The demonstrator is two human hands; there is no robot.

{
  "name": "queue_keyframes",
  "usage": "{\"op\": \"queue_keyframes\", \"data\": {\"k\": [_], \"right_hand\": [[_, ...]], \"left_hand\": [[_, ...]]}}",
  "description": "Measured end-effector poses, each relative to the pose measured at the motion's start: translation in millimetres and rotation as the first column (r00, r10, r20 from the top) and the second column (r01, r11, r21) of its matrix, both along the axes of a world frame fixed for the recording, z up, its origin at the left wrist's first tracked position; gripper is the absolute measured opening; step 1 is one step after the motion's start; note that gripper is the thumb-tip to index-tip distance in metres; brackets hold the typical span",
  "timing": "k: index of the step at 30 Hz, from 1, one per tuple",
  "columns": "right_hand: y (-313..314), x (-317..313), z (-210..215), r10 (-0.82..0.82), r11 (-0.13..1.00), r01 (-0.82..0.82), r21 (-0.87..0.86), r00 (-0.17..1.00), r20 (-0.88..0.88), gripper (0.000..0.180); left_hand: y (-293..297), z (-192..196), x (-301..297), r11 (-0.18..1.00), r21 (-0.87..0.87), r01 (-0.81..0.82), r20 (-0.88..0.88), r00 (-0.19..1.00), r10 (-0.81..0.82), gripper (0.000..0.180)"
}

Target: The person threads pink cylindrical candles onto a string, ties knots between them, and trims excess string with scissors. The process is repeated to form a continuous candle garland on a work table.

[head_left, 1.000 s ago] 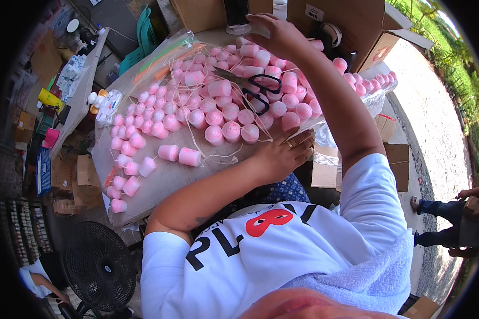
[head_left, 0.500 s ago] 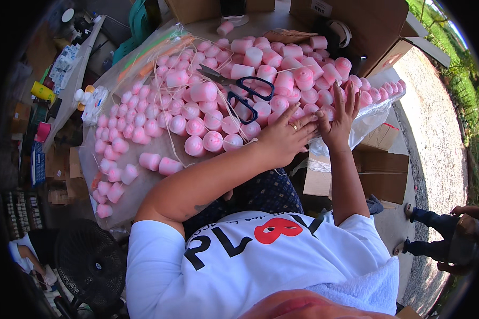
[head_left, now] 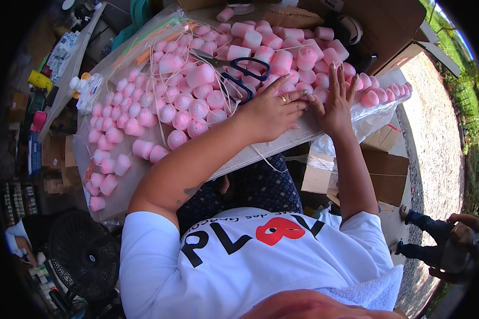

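Observation:
Pink-and-white cup-shaped pieces (head_left: 199,75), many with swirled tops, lie heaped across a sheet-covered table (head_left: 261,150). My left hand (head_left: 275,112) reaches over the front of the heap, fingers stretched to the right, with a ring on one finger. Beside it, my right hand (head_left: 335,109) lies with fingers spread, pointing away from me against the nearest pieces. The two hands almost meet at the left fingertips and right thumb. Neither visibly holds anything; what lies beneath the palms is hidden. Scissors (head_left: 250,69) with dark blue handles rest on the pieces, left of my hands, among loose pale strings (head_left: 154,80).
A row of small pink pieces (head_left: 391,93) runs along the right end. Cardboard boxes stand behind the table (head_left: 388,26) and below its right side (head_left: 383,175). A black fan (head_left: 85,258) is at lower left. Another person (head_left: 442,239) stands at far right.
Both hands have moved slightly away from me, and pieces near the front edge have shifted inward. More bare table edge shows below my left hand, with a string hanging over it.

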State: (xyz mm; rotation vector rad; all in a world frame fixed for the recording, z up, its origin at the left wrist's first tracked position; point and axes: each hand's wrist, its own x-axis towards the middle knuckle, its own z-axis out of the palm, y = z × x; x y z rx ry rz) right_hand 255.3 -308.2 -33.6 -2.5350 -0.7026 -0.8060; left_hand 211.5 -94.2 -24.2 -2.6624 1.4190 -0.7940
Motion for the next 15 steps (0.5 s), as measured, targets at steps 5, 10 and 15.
{"op": "queue_keyframes", "data": {"k": [5,10,15], "right_hand": [[8,11,-6,-0.058,0.998,0.06,0.029,0.997,-0.054,0.087],[18,15,-10,-0.096,0.992,0.102,0.079,0.992,-0.076,0.088],[16,16,-12,-0.121,0.986,0.122,0.114,0.993,-0.009,0.081]], "left_hand": [[4,-1,10,0.999,0.009,-0.038,0.018,0.999,0.038,0.034],[6,-3,15,0.997,0.011,-0.077,0.004,0.997,0.077,0.031],[-12,8,-7,0.975,0.072,-0.208,-0.032,0.977,0.211,0.031]]}}
